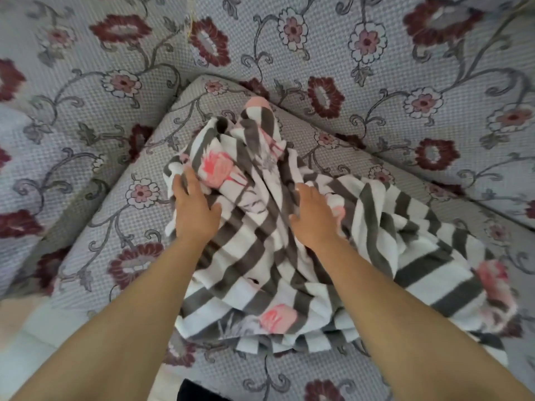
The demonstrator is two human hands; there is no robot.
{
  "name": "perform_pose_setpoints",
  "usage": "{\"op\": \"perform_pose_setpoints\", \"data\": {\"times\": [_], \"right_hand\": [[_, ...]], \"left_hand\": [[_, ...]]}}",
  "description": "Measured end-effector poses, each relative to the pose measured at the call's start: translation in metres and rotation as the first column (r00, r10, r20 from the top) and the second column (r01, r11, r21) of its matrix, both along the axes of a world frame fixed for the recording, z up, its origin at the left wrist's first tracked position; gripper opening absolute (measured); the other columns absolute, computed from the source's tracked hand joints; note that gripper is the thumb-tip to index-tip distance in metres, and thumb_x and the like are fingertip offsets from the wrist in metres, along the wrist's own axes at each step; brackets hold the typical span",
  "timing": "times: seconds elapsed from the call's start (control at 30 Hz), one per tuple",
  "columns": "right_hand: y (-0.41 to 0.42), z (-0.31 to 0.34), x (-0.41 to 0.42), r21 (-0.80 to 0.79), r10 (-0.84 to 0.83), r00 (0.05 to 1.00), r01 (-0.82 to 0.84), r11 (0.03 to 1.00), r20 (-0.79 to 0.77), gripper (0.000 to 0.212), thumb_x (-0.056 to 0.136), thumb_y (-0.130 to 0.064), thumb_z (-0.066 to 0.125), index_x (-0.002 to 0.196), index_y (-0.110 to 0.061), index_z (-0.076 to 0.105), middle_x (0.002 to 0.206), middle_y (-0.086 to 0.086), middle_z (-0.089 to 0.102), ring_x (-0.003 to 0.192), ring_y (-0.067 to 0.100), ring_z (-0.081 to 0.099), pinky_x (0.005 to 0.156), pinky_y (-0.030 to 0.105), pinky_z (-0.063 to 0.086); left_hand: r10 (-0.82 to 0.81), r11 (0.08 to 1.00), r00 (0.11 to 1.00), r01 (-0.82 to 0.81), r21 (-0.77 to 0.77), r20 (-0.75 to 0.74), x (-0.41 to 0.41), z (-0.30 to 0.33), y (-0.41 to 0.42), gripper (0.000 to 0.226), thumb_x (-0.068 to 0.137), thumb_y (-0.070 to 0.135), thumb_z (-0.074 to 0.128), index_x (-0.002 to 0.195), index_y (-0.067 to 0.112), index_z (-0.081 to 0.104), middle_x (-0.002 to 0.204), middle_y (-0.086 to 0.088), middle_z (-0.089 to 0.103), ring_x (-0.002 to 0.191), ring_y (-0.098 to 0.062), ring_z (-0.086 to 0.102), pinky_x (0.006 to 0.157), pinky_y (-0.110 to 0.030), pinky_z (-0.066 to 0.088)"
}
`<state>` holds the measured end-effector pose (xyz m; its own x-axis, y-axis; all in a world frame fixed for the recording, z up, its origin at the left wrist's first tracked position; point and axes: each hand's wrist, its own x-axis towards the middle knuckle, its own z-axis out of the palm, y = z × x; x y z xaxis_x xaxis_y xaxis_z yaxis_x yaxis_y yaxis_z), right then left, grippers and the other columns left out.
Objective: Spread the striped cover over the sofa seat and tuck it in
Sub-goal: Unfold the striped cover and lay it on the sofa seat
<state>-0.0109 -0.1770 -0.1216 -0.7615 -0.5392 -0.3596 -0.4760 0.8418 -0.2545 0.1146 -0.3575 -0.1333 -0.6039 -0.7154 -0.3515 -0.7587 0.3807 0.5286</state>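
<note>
From the head view, a crumpled grey-and-white striped fleece cover with pink flowers (289,241) is seen bunched on the grey floral woven sofa seat (115,215). Its folds are gripped by the left hand (194,209) and right hand (315,215), fingers curled into the fabric. No writing can be read.

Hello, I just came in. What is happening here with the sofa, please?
A person is putting a striped cover on the sofa seat. The cover lies bunched in a crumpled heap on the floral cushion, not yet spread or tucked. The left hand and the right hand both rest on the heap, fingers in the folds near its far end. Much of the seat is uncovered.
</note>
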Motion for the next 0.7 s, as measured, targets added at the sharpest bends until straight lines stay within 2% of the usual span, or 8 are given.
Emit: {"op": "perform_pose_setpoints", "data": {"times": [0.13, 0.2, 0.23, 0.3, 0.43, 0.5, 0.6, 0.7], "right_hand": [[-0.012, -0.012, -0.005, 0.112, -0.034, 0.998, 0.039, 0.993, -0.045, 0.092, 0.086, -0.034, 0.062, 0.151, -0.011, 0.001, 0.153, 0.014, 0.022, 0.139, 0.035, 0.025, 0.113, 0.049, 0.025], [-0.015, -0.015, -0.009, 0.193, -0.061, 0.995, 0.075, 0.978, -0.076, 0.091, 0.083, -0.036, 0.065, 0.151, -0.013, 0.009, 0.147, 0.014, 0.030, 0.133, 0.036, 0.029, 0.107, 0.050, 0.027], [-0.015, -0.015, -0.011, 0.256, -0.044, 0.994, 0.069, 0.964, -0.104, 0.079, 0.084, -0.036, 0.064, 0.147, -0.013, 0.024, 0.142, 0.014, 0.035, 0.130, 0.035, 0.032, 0.105, 0.049, 0.028], [-0.013, -0.016, -0.016, 0.339, 0.086, 0.986, -0.033, 0.940, -0.144, 0.045, 0.086, -0.034, 0.059, 0.127, -0.018, 0.055, 0.131, 0.010, 0.043, 0.124, 0.034, 0.035, 0.103, 0.048, 0.028], [0.006, -0.006, -0.013, -0.159, 0.032, 0.951, 0.018, 0.987, 0.308, 0.006, 0.087, -0.025, 0.057, 0.082, -0.022, 0.054, 0.087, -0.006, 0.051, 0.086, 0.016, 0.050, 0.082, 0.034, 0.038], [0.026, 0.004, -0.012, -0.274, -0.011, 0.883, 0.158, 0.949, 0.469, 0.023, 0.090, -0.020, 0.056, 0.079, -0.030, 0.038, 0.073, -0.015, 0.036, 0.066, 0.001, 0.038, 0.064, 0.024, 0.033], [0.080, 0.021, -0.018, 0.042, 0.058, 0.954, -0.073, 0.996, 0.293, 0.010, 0.093, -0.023, 0.052, 0.102, -0.028, 0.051, 0.087, -0.007, 0.053, 0.076, 0.013, 0.053, 0.066, 0.032, 0.043], [0.150, 0.040, -0.023, 0.539, 0.012, 0.984, -0.107, 0.836, 0.177, 0.027, 0.094, -0.019, 0.046, 0.120, -0.024, 0.052, 0.115, 0.003, 0.061, 0.101, 0.026, 0.059, 0.081, 0.039, 0.051]], "left_hand": [[-0.079, 0.973, 0.992, 0.054, 0.223, 0.103, 0.003, -0.007, -0.009, 0.114, 0.079, 0.014, 0.068, 0.146, 0.026, -0.023, 0.134, -0.022, 0.049, 0.102, -0.038, 0.058, 0.082, -0.040, 0.048], [-0.200, 0.946, 0.973, 0.161, 0.282, 0.113, 0.001, -0.009, -0.008, 0.092, 0.070, 0.016, 0.073, 0.147, 0.019, 0.022, 0.119, -0.013, 0.057, 0.104, -0.036, 0.058, 0.079, -0.035, 0.047], [-0.275, 0.929, 0.953, 0.230, 0.290, 0.125, 0.001, -0.011, -0.006, 0.063, 0.064, 0.021, 0.073, 0.123, 0.014, 0.052, 0.100, -0.007, 0.061, 0.096, -0.033, 0.060, 0.070, -0.030, 0.045], [-0.380, 0.906, 0.907, 0.327, 0.268, 0.179, 0.003, -0.004, 0.002, 0.022, 0.059, 0.027, 0.069, 0.070, 0.016, 0.054, 0.070, 0.000, 0.053, 0.079, -0.029, 0.059, 0.058, -0.027, 0.036], [-0.530, 0.837, 0.820, 0.547, -0.024, 0.216, 0.007, 0.005, 0.015, 0.025, 0.055, 0.038, 0.067, 0.069, 0.022, 0.054, 0.093, 0.000, 0.037, 0.100, -0.028, 0.042, 0.084, -0.038, 0.035], [-0.530, 0.848, 0.843, 0.528, 0.042, 0.096, 0.007, 0.017, 0.025, 0.022, 0.060, 0.031, 0.071, 0.070, 0.019, 0.056, 0.095, 0.000, 0.033, 0.097, -0.022, 0.038, 0.086, -0.034, 0.036], [-0.577, 0.771, 0.816, 0.550, 0.321, -0.012, 0.002, 0.034, 0.051, 0.020, 0.066, 0.014, 0.068, 0.059, 0.013, 0.048, 0.069, 0.005, 0.044, 0.066, -0.017, 0.048, 0.059, -0.024, 0.039], [-0.805, 0.449, 0.592, 0.583, 0.677, 0.024, -0.001, 0.050, 0.093, 0.025, 0.075, 0.015, 0.067, 0.060, 0.019, 0.047, 0.058, 0.005, 0.053, 0.050, -0.011, 0.055, 0.049, -0.021, 0.041]]}}
